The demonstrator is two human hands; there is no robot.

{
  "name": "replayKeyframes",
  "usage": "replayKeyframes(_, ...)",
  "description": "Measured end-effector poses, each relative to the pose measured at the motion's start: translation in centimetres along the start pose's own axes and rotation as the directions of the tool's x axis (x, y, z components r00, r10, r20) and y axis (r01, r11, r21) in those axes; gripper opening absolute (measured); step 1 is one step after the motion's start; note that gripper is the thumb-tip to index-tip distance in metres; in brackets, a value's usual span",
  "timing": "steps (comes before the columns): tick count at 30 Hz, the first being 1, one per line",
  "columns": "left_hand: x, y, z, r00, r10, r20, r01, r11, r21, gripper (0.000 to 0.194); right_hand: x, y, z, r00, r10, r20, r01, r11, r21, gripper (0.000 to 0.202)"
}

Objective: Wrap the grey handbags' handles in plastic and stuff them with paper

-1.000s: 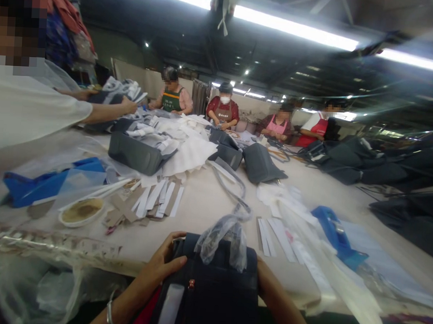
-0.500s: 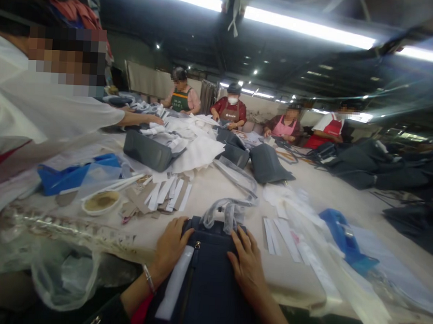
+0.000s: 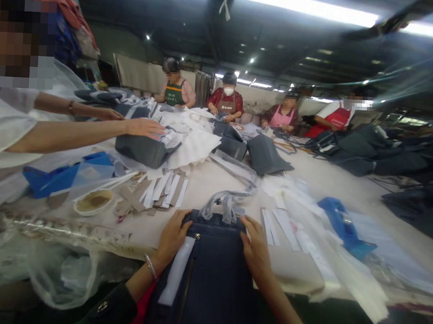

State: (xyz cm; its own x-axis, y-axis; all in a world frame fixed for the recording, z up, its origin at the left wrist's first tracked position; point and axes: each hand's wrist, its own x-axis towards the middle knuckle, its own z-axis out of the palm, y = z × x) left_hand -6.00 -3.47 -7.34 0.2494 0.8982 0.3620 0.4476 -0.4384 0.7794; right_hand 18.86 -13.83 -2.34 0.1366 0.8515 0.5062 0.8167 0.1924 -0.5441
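Observation:
A dark navy bag (image 3: 218, 273) leans upright against the table edge in front of me. It has a slanting zip (image 3: 187, 288) with a small metal puller, and a white strip (image 3: 177, 271) lies along the zip. My left hand (image 3: 174, 237) grips the bag's upper left corner, fingers over the top edge. On the upper right corner, my right hand (image 3: 255, 244) holds the bag with fingers bent round its edge. Between the hands, the bag's handle (image 3: 217, 205) is wrapped in clear plastic. The bag's lower part runs out of view.
Paper strips (image 3: 164, 190), a round dish (image 3: 93, 201) and a blue tape dispenser (image 3: 69, 171) lie on the left. Another blue dispenser (image 3: 343, 226) stands right, near white sheets (image 3: 318, 225). Grey bags (image 3: 267, 155) lie farther back. A co-worker's arms (image 3: 105, 129) reach in from the left; several people work beyond.
My right hand has shifted outward from the bag's front to its right edge. The co-worker at left has moved, both arms now reaching over a grey bag. My view has turned slightly.

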Motion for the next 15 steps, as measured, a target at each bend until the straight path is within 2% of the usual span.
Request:
replayKeyframes(2, 0.0, 0.0, 0.1, 1.0, -0.004, 0.003, 0.004, 1.0, -0.008, 0.029, 0.8, -2.7, -1.2, 0.99, -0.108, -0.091, 0.108, 0.994, 0.002, 0.038)
replayKeyframes(4, 0.1, 0.0, 0.1, 1.0, -0.01, 0.006, 0.01, 1.0, -0.01, 0.029, 1.3, -5.0, -1.1, 0.962, -0.272, -0.01, 0.272, 0.961, 0.046, 0.042)
replayKeyframes(7, 0.3, 0.3, -0.3, 1.0, -0.011, 0.01, 0.011, 1.0, -0.008, 0.03, 1.3, -5.8, 1.3, 0.866, -0.475, 0.159, 0.478, 0.878, 0.021, 0.046)
replayKeyframes(9, 0.2, 0.9, -1.1, 1.0, -0.015, -0.013, 0.015, 1.0, 0.001, 0.027, 0.8, -4.9, 3.6, 0.832, -0.507, 0.223, 0.529, 0.847, -0.047, 0.047)
replayKeyframes(12, -1.5, 2.6, -3.0, 0.997, -0.039, -0.059, 0.044, 0.995, 0.087, 0.028, 0.2, -3.0, 5.8, 0.851, -0.45, 0.273, 0.488, 0.868, -0.091, 0.05)
replayKeyframes(13, -2.4, 3.4, -3.5, 0.998, -0.051, -0.036, 0.056, 0.989, 0.135, 0.033, 0.2, -2.6, 6.1, 0.854, -0.436, 0.285, 0.476, 0.875, -0.09, 0.05)
replayKeyframes(15, -4.6, 4.7, -3.9, 0.991, -0.091, 0.098, 0.065, 0.97, 0.235, 0.056, 0.1, -2.2, 6.2, 0.853, -0.434, 0.291, 0.476, 0.875, -0.087, 0.051)
